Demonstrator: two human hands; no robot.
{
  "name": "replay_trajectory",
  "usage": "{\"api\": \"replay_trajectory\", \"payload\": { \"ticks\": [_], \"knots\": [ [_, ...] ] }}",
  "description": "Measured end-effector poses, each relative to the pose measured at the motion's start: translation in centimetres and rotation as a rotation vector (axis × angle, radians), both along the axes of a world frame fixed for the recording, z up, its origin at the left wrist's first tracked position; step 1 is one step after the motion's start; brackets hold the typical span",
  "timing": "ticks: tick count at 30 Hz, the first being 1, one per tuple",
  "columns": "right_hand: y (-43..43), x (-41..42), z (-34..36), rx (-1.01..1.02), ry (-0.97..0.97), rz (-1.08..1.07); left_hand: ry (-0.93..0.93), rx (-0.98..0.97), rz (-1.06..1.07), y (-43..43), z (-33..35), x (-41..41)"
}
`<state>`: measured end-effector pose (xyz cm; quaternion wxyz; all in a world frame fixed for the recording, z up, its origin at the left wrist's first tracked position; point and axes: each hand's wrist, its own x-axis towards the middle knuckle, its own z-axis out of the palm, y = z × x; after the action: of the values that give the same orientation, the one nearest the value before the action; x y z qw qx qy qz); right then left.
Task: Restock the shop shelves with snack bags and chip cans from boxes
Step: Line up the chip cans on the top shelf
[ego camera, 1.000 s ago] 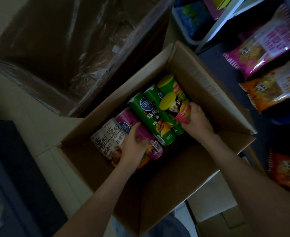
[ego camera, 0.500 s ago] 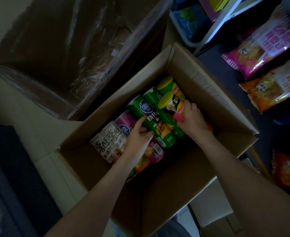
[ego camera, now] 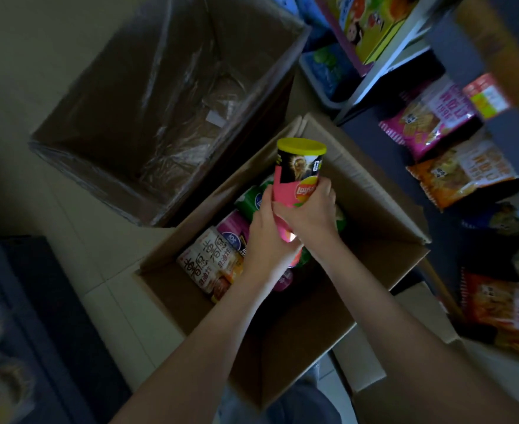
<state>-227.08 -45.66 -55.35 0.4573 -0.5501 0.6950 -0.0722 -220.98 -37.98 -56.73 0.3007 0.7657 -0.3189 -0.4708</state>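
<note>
Gripping the chip can (ego camera: 300, 169) low, fingers of left hand (ego camera: 265, 240) and right hand (ego camera: 311, 211) curled round it above the box (ego camera: 411, 231); could tip top-heavy and drop onto other cans (ego camera: 209, 261).

Yellow-lidded chip can (ego camera: 298, 175) is showing the "Lay's" logo on its lower side. White can (ego camera: 212, 264) is displaying "薯愿" twice, with "非油炸" beneath each. Snack bags (ego camera: 463, 175) are carrying print too blurred to read.
</note>
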Motion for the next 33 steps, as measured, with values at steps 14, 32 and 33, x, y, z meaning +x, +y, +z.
{"api": "replay_trajectory", "payload": {
  "ticks": [14, 32, 33],
  "knots": [
    [-1.2, -7.3, -8.0, -0.053, 0.131, 0.510, 0.217, 0.119, 0.119, 4.1, -6.8, 2.0],
    [-5.6, -1.3, -12.0, -0.354, 0.609, 0.939, 0.378, 0.131, 0.116, 4.1, -9.6, 3.7],
    [-5.5, -1.3, -12.1, -0.363, 0.618, 0.932, 0.383, 0.134, 0.116, 4.0, -9.6, 3.8]
  ]
}}
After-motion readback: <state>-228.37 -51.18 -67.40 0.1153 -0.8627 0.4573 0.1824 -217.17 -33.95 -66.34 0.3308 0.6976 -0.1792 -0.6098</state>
